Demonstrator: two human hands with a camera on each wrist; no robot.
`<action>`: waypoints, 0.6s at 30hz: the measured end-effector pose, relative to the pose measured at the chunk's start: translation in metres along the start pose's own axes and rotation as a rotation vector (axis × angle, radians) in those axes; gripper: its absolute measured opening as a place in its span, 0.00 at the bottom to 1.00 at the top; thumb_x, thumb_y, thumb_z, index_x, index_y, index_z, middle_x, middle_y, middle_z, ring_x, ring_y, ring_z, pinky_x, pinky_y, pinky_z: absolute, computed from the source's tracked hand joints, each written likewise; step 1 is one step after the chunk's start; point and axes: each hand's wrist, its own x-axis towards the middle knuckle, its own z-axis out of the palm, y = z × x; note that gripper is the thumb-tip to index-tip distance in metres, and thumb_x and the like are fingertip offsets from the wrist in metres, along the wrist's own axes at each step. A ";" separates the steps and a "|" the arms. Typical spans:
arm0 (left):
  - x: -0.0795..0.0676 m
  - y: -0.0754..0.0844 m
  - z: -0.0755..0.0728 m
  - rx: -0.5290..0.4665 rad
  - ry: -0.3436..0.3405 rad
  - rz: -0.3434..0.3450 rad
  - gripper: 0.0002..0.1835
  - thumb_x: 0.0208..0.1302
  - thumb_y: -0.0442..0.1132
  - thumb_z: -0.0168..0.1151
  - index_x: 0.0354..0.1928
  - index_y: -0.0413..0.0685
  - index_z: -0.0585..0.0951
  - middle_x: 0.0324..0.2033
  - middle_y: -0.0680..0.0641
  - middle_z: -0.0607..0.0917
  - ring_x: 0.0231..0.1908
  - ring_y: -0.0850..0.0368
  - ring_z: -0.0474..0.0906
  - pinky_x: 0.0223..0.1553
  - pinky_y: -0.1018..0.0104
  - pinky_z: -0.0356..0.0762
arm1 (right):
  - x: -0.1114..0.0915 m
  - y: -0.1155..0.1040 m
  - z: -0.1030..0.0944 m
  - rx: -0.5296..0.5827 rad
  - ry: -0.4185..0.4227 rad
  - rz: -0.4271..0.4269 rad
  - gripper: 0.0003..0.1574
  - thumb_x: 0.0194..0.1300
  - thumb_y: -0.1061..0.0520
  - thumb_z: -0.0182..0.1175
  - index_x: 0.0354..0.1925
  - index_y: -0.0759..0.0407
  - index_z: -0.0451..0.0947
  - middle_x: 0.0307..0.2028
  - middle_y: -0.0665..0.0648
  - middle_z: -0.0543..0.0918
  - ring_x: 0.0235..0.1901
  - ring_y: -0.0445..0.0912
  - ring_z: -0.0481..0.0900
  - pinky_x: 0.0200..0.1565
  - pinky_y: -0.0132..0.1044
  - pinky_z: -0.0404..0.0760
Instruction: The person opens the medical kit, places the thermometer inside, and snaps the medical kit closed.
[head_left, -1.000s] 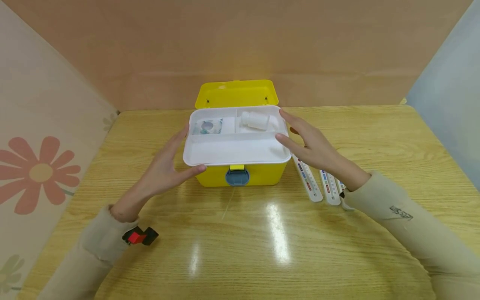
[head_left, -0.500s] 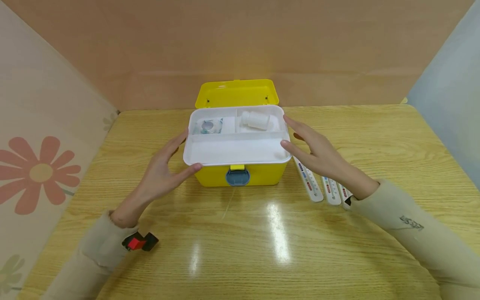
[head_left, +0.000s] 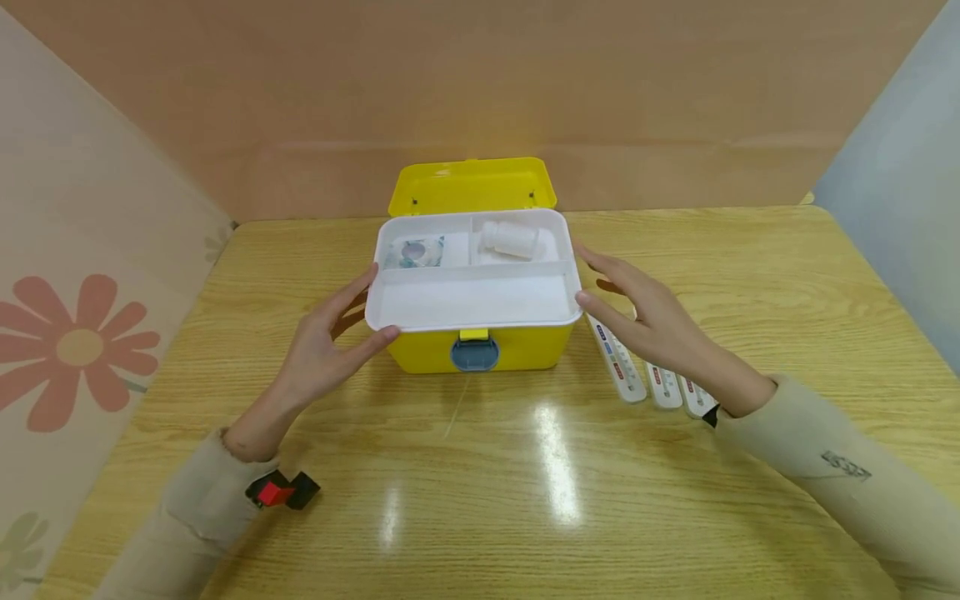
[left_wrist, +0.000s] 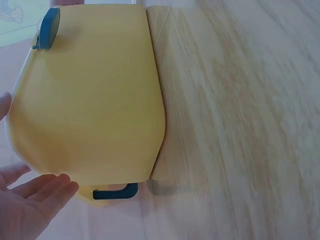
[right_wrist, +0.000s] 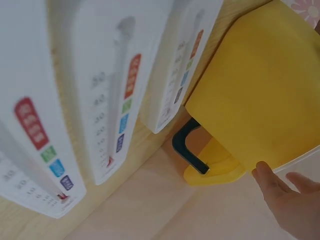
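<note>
A yellow box (head_left: pixel 420 354) stands with its lid (head_left: pixel 472 187) tipped back and a white divided tray (head_left: pixel 472 304) in its top. In the tray's back left compartment lies a small clear packet (head_left: pixel 416 252) with a round pale thing inside. A white bottle (head_left: pixel 510 240) lies on its side in the back right one. My left hand (head_left: pixel 311 354) is at the left end, fingertips by the rim and thumb near the front corner. At the right end, my right hand (head_left: pixel 645 321) has thumb and fingertips right at the rim. Neither hand grips anything.
Three white thermometers (head_left: pixel 618 362) lie side by side on the wooden table (head_left: pixel 525 550), right of the box and partly under the right forearm. A dark handle (right_wrist: pixel 187 145) hangs at the box's back. Walls border the table behind and at both sides.
My right hand has moved right and a little nearer, from over the tray's right edge to just outside it. The left hand has drawn back slightly. The box and its contents stay put.
</note>
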 end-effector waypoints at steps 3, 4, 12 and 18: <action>0.000 0.001 0.000 -0.003 -0.002 -0.017 0.39 0.60 0.35 0.67 0.72 0.55 0.61 0.70 0.47 0.65 0.64 0.43 0.68 0.60 0.44 0.71 | -0.005 0.001 0.000 -0.005 0.033 0.015 0.32 0.72 0.55 0.53 0.71 0.55 0.61 0.67 0.60 0.67 0.62 0.60 0.71 0.60 0.55 0.72; -0.001 0.001 0.000 -0.005 -0.005 -0.022 0.39 0.61 0.36 0.67 0.72 0.55 0.61 0.69 0.47 0.65 0.63 0.43 0.68 0.60 0.44 0.71 | -0.007 0.002 0.000 -0.008 0.041 0.016 0.31 0.72 0.56 0.54 0.70 0.57 0.63 0.66 0.62 0.69 0.60 0.61 0.72 0.59 0.55 0.73; -0.002 0.000 -0.001 -0.042 -0.033 -0.069 0.39 0.62 0.37 0.65 0.73 0.58 0.59 0.70 0.49 0.64 0.64 0.45 0.68 0.62 0.45 0.70 | -0.017 0.009 0.001 -0.082 0.024 0.039 0.32 0.67 0.59 0.58 0.67 0.62 0.65 0.61 0.66 0.73 0.53 0.62 0.77 0.51 0.55 0.79; -0.003 -0.001 -0.001 -0.061 -0.041 -0.087 0.40 0.63 0.37 0.64 0.73 0.61 0.57 0.68 0.47 0.66 0.63 0.44 0.67 0.62 0.44 0.69 | -0.027 0.011 0.005 -0.149 -0.008 0.073 0.33 0.63 0.61 0.62 0.65 0.67 0.66 0.58 0.69 0.75 0.51 0.63 0.78 0.51 0.56 0.79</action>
